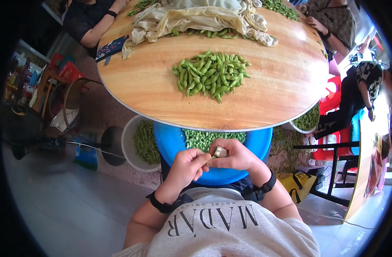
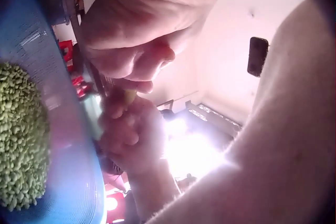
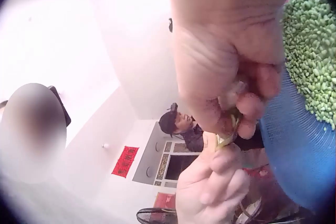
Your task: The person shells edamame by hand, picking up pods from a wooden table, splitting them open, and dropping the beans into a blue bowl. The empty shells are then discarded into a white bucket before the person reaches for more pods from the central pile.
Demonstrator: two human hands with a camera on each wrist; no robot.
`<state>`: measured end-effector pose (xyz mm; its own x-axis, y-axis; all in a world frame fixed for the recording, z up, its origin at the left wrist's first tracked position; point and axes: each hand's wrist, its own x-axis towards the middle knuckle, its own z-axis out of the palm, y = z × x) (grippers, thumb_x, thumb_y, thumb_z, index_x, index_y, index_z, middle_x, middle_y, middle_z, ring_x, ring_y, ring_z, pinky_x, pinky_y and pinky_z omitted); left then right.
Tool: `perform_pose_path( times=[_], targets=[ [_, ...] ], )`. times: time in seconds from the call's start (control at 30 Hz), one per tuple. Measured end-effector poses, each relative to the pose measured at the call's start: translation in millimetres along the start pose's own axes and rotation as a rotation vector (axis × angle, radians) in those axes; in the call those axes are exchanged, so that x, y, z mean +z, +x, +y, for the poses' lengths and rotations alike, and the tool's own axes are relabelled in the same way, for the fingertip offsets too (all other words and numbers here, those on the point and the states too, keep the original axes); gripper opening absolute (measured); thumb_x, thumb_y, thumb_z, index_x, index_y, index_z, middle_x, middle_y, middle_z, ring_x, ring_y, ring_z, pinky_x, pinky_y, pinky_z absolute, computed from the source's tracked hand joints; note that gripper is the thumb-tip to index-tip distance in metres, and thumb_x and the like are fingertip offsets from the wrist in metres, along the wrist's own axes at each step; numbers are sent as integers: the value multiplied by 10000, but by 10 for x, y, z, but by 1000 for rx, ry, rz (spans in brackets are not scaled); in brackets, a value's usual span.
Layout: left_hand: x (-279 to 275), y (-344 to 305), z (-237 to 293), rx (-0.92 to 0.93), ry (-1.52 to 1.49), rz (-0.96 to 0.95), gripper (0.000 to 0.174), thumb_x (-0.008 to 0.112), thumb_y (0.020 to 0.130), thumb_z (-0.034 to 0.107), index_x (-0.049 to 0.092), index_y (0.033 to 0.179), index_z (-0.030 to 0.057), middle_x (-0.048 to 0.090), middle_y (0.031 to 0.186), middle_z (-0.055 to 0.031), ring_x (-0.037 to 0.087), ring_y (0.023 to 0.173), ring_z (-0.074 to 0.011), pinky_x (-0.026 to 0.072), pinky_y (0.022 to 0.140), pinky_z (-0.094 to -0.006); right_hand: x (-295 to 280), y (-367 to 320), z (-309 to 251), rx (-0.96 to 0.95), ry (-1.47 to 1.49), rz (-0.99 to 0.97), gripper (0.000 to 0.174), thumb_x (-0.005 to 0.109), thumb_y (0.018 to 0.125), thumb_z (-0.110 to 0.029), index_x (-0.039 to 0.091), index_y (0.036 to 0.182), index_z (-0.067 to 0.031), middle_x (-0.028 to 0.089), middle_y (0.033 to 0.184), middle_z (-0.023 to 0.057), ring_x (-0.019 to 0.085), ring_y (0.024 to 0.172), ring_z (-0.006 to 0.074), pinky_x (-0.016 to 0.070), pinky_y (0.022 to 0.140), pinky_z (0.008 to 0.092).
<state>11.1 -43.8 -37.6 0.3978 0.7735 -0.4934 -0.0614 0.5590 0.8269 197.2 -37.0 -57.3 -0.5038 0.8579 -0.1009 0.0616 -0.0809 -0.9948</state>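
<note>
My left hand (image 1: 188,166) and right hand (image 1: 236,156) meet over a blue plastic basin (image 1: 172,141). Between their fingertips is a green bean pod (image 3: 227,139), split and pale inside in the right wrist view. The left hand (image 3: 212,187) pinches its lower end there, while the right thumb and fingers grip the other end. A pale, whitish piece (image 1: 220,152) shows in the curled right fingers; cannot tell what it is. Shelled green beans (image 1: 213,139) lie in the basin below. In the left wrist view, only a bit of the pod shows between the hands.
A heap of bean pods (image 1: 211,75) lies on the round wooden table (image 1: 131,85), whose near edge overhangs the basin. Cream cloth (image 1: 196,21) covers more pods behind. A white bucket (image 1: 127,143) of pods stands left of the basin, another container (image 1: 305,122) to the right. Other people sit around.
</note>
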Motion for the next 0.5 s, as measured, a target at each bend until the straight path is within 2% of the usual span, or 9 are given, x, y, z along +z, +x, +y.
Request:
perform_pose_path(
  times=[0.1, 0.2, 0.3, 0.37, 0.4, 0.47, 0.5],
  targets=[
    [4, -41, 48, 37, 143, 23, 133, 572, 862, 114, 592, 812, -8, 560, 593, -57, 412, 386, -35, 295, 336, -171, 27, 20, -29, 136, 161, 30, 127, 656, 756, -116, 593, 826, -31, 531, 645, -8, 481, 586, 73, 400, 512, 239],
    [-61, -78, 11, 136, 312, 69, 105, 574, 851, 93, 608, 853, -6, 564, 599, -42, 431, 409, -30, 317, 352, -169, 48, 29, -99, 213, 92, 16, 121, 635, 747, -110, 601, 830, -29, 545, 627, 3, 490, 573, 69, 410, 508, 242],
    [-164, -140, 23, 207, 433, 110, 95, 579, 841, 83, 614, 869, -2, 567, 604, -29, 438, 418, -27, 331, 363, -166, 105, 45, 16, 78, -177, 125, 141, 612, 719, -100, 612, 844, -34, 583, 627, 58, 544, 545, 150, 437, 511, 289],
    [-290, -186, 36, 260, 486, 142, 99, 583, 837, 83, 615, 880, -1, 571, 606, -24, 438, 420, -19, 335, 371, -160, 104, 56, 57, -15, -336, 164, 148, 627, 707, -115, 607, 831, -37, 586, 654, 100, 566, 576, 236, 453, 538, 337],
    [-414, -208, 54, 318, 579, 169, 93, 603, 810, 69, 623, 868, -1, 572, 617, -31, 474, 464, -43, 362, 408, -173, 101, 63, 82, -62, -415, 181, 153, 634, 701, -122, 605, 825, -38, 587, 668, 121, 577, 592, 279, 462, 552, 360],
    [-607, -276, 237, 415, 999, 284, 130, 628, 760, 68, 643, 883, 28, 589, 715, -71, 546, 534, -126, 432, 486, -238, 92, 59, 183, -111, -526, 155, 158, 647, 705, -156, 590, 791, -36, 579, 688, 136, 569, 637, 327, 464, 582, 398],
    [-713, -310, 293, 378, 1149, 350, 150, 634, 739, 75, 653, 886, 49, 586, 777, -88, 567, 586, -177, 451, 536, -272, 87, 47, 214, -138, -581, 138, 169, 654, 707, -173, 583, 774, -35, 575, 698, 144, 565, 660, 351, 465, 597, 417]
  ],
)
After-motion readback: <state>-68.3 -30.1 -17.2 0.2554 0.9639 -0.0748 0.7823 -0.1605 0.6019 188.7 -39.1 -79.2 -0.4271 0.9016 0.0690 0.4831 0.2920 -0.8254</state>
